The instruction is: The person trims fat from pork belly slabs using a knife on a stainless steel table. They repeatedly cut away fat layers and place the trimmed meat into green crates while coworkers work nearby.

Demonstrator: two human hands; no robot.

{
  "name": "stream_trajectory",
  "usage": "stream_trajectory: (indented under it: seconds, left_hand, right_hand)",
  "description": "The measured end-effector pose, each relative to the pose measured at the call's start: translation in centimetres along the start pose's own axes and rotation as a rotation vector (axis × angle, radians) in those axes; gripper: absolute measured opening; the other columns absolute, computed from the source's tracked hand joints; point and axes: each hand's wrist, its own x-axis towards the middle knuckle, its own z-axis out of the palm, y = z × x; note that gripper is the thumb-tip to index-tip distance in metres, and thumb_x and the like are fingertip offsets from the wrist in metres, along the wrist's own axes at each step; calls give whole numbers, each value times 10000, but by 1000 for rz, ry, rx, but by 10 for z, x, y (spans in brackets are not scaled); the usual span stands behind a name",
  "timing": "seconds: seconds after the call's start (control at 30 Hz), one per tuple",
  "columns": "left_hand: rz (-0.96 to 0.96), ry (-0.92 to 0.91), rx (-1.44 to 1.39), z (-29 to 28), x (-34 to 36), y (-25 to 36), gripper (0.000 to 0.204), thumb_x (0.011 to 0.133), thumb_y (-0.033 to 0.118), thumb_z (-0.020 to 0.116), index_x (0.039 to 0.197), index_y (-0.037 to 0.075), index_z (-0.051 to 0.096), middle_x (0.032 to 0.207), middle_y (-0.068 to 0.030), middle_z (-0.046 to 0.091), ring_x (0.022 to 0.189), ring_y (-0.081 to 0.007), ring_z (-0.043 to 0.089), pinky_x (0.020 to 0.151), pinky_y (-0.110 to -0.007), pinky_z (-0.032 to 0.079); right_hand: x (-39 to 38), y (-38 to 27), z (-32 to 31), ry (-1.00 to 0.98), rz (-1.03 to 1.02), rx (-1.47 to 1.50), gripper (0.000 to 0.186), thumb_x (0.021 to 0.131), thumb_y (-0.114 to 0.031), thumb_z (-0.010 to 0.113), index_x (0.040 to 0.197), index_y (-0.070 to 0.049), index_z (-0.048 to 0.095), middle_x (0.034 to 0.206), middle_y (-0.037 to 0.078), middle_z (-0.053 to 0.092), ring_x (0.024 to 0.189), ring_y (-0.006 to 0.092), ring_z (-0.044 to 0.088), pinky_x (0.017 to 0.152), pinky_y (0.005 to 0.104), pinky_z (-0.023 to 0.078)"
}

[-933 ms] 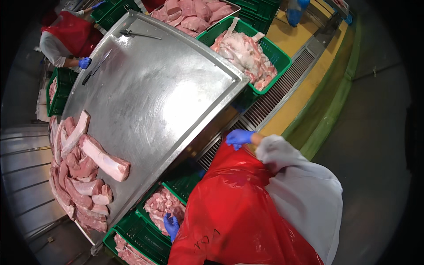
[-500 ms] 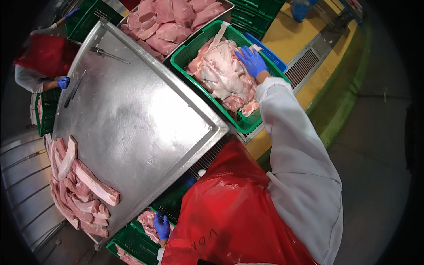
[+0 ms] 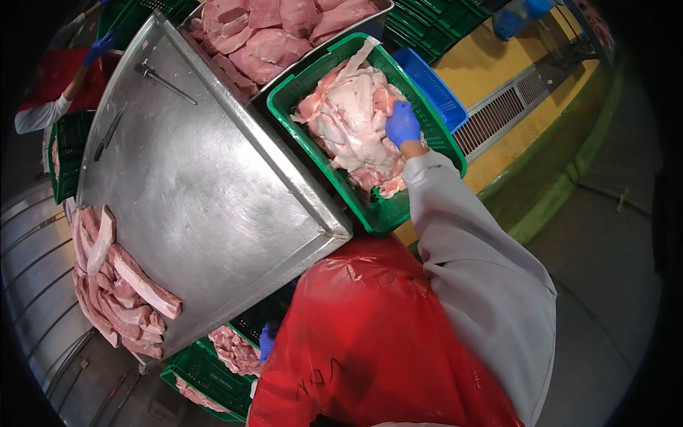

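Observation:
My right hand (image 3: 403, 125), in a blue glove, is closed at the right edge of a heap of pale, fatty meat trimmings (image 3: 352, 117). Its curled fingers appear to grip some of them. The heap lies in a green perforated crate (image 3: 384, 217). Low down beside my red apron, my left hand (image 3: 267, 343) is also gloved in blue and mostly hidden, so its fingers cannot be made out. Close by it, pink meat pieces (image 3: 233, 350) lie in a lower green crate (image 3: 203, 373).
A steel table (image 3: 206, 178) with a raised rim stands to my left, bearing long meat strips (image 3: 117, 288), a knife (image 3: 110, 133) and a sharpening steel (image 3: 165, 82). Behind is a metal bin of large meat cuts (image 3: 270, 53). A co-worker's gloved hand (image 3: 99, 48) shows far left.
My right hand has gone from lying spread on the trimmings to closed at their edge. My left hand has slipped further behind the apron. The co-worker's hand has left the table edge.

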Motion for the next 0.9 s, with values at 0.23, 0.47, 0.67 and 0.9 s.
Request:
stream_trajectory:
  seconds: [0.23, 0.47, 0.67, 0.9]
  left_hand:
    - [562, 50, 493, 52, -16, 157, 375, 960, 119, 664, 1286, -34, 560, 1221, -137, 654, 1101, -233, 634, 994, -367, 488]
    - [843, 5, 469, 161, -52, 316, 396, 928, 60, 669, 1304, -9, 565, 1218, -131, 657, 1074, -238, 663, 947, -350, 514]
    - [1253, -379, 676, 308, -52, 457, 416, 884, 69, 680, 1281, -14, 588, 1161, -160, 654, 1044, -263, 666, 921, -354, 510]
    - [1312, -439, 728, 352, -34, 461, 414, 901, 131, 702, 1282, 13, 589, 1132, -163, 647, 1006, -295, 673, 892, -374, 534]
  right_hand:
    - [19, 46, -21, 20, 32, 522, 348, 902, -267, 593, 1140, -32, 690, 1033, 232, 712, 996, 411, 669, 892, 453, 525]
    - [-11, -3, -135, -345, 78, 1280, 221, 1036, -172, 549, 1058, 10, 671, 821, 65, 681, 734, 131, 628, 720, 291, 521]
    - [-41, -28, -239, -563, -75, 1279, 381, 1037, -195, 541, 1359, 8, 530, 794, 47, 639, 645, 122, 600, 616, 267, 504]
    - [-19, -57, -275, -681, -227, 1322, 439, 1021, -204, 550, 1409, -1, 511, 833, 38, 648, 730, 119, 621, 678, 261, 521]
